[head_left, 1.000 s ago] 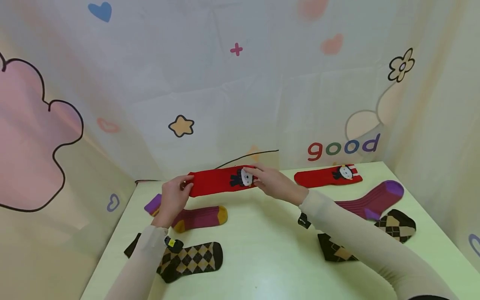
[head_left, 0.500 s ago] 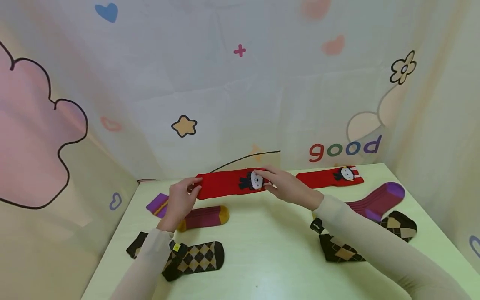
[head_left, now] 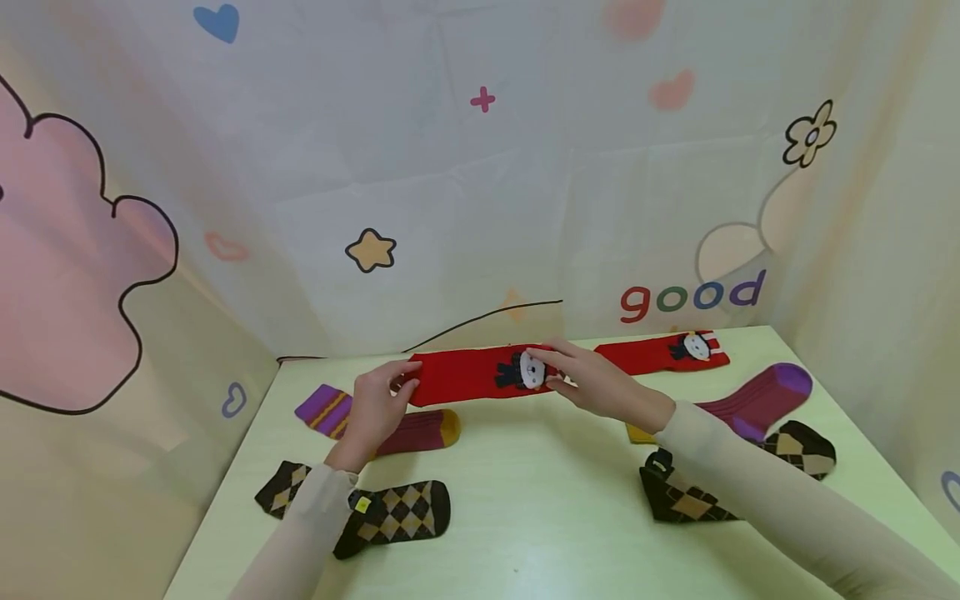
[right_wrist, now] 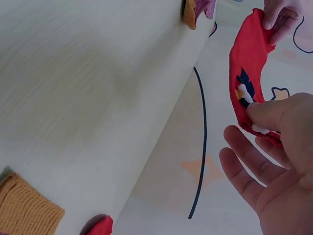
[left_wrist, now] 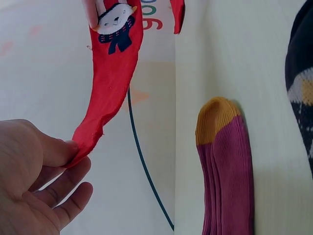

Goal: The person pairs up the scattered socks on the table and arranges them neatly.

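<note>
A red sock (head_left: 461,375) with a white cartoon animal face is stretched sideways above the back of the table. My left hand (head_left: 378,404) pinches its plain end between thumb and fingers, as the left wrist view shows on the red cloth (left_wrist: 115,68). At the other end, by the printed face, my right hand (head_left: 600,379) pinches the sock; in the right wrist view the thumb lies over the print. A matching red sock (head_left: 652,354) lies flat at the back right, partly behind the right hand.
Under the left arm lie a purple sock with mustard toe (head_left: 423,429) and an argyle sock (head_left: 405,512). To the right are another purple sock (head_left: 772,396) and another argyle sock (head_left: 690,504), partly covered by the right sleeve. A printed curtain (head_left: 450,183) hangs behind the table.
Both hands, holding the red sock stretched between them, have shifted a little to the right and slightly down in the head view. The socks on the table stay where they lay.
</note>
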Available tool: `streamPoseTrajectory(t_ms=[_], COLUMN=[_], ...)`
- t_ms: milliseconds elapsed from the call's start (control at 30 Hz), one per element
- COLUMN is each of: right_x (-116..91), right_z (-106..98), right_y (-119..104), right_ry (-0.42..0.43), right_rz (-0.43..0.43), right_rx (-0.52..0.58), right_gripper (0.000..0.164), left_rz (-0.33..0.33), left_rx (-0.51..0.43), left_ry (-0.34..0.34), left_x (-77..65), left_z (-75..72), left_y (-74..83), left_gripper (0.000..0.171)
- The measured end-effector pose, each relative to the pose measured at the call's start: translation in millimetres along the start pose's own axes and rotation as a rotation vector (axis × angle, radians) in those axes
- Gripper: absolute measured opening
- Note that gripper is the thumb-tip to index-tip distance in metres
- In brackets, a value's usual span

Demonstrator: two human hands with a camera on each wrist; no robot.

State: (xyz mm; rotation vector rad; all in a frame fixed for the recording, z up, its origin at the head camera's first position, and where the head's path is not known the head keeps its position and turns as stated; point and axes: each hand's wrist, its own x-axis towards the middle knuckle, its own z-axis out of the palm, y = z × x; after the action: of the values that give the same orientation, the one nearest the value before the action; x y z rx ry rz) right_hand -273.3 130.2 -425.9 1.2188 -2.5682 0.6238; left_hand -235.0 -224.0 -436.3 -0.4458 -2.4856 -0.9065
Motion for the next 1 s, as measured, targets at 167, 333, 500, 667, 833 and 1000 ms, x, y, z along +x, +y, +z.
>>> streamPoseTrajectory(t_ms=[167, 333, 500, 667, 833, 1000], right_x=[-9.2, -16.6, -23.4, -31.1, -38.0, -43.0], right_z=[-5.1, -10.2, -12.7, -12.7, -13.1, -14.1], right_y=[-1.9, -2.7, -2.4, -0.1, 2.3, 2.4], right_ry=[-0.005, -0.007, -0.025, -0.018, 0.000, 0.007], right_rz=[0.022, 0.042, 0.081, 0.082, 0.066, 0.063], right_rx=[0.010, -0.003, 0.005, 0.021, 0.022, 0.041], right_gripper=[0.059, 0.059, 0.059, 0.059, 0.059, 0.057], left_rz=[0.020, 0.041, 0.039, 0.037, 0.069, 0.080], left_rx=[-0.015, -0.035, -0.059, -0.061, -0.070, -0.076], left_ry=[0.001, -0.007, -0.022, -0.027, -0.018, -0.023], left_x=[-2.6, -6.2, -8.5, -10.5, -12.6, -15.4], left_z=[4.1, 7.9, 13.1, 17.8, 21.8, 25.1], left_y=[0.2, 3.4, 7.7, 9.6, 11.9, 14.6], left_gripper=[0.029, 0.028, 0.028, 0.029, 0.028, 0.028])
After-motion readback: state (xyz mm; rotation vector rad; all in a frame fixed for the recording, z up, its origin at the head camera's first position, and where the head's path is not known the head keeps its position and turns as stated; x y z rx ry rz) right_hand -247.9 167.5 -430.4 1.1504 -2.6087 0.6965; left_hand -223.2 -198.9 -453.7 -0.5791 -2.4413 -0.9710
